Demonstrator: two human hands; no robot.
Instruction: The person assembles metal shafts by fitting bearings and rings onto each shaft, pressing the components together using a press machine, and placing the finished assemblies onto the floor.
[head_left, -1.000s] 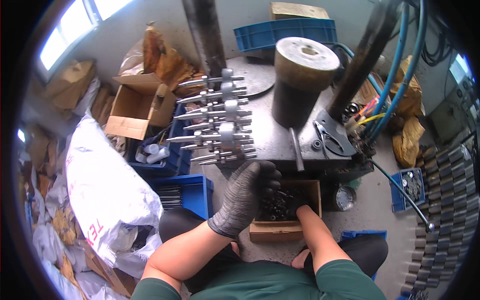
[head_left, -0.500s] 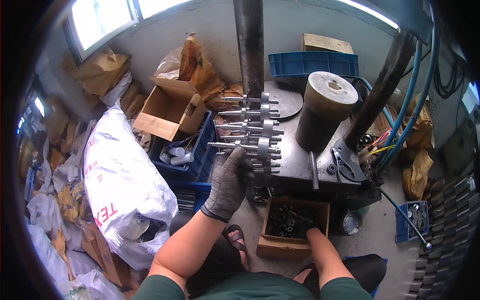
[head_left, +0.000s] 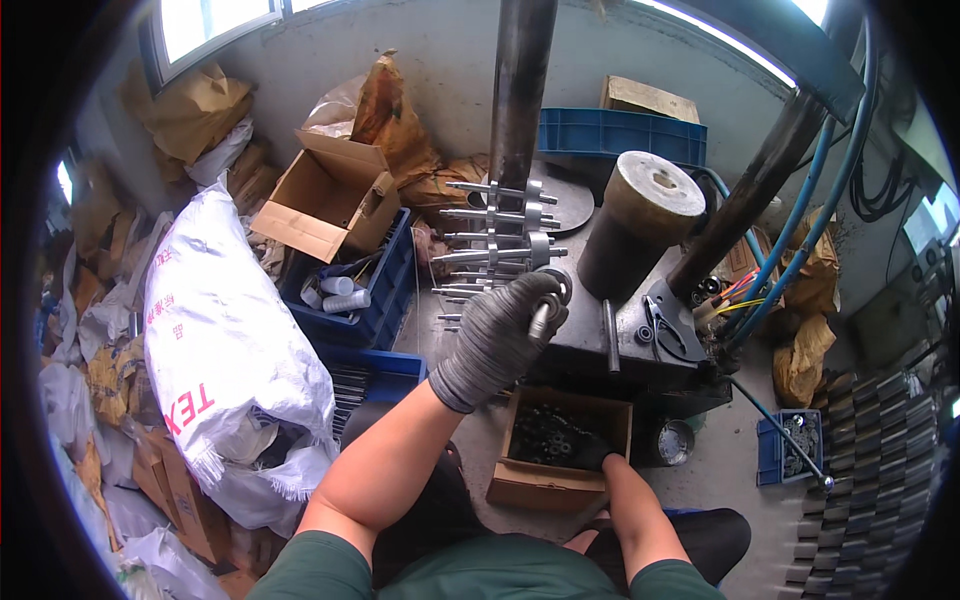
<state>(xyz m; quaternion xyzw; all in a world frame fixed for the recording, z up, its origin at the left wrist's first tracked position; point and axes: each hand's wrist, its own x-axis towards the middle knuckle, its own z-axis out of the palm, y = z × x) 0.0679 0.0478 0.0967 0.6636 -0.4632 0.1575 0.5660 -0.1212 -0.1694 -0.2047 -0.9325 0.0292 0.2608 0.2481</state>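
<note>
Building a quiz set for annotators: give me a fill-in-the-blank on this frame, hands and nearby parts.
1. The left hand wears a ____ glove and grips a metal shaft.
2. The right hand reaches into a cardboard ____ of small dark parts.
3. The row of metal shafts lies on the press table beside a large ____ block.

Missing words: grey; box; cylindrical

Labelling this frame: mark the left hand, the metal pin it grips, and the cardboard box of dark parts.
left hand (head_left: 500, 325), head view, back of the grey glove.
metal pin (head_left: 539, 322), head view, shaft below the fingers.
cardboard box (head_left: 535, 490), head view, front wall.
</note>
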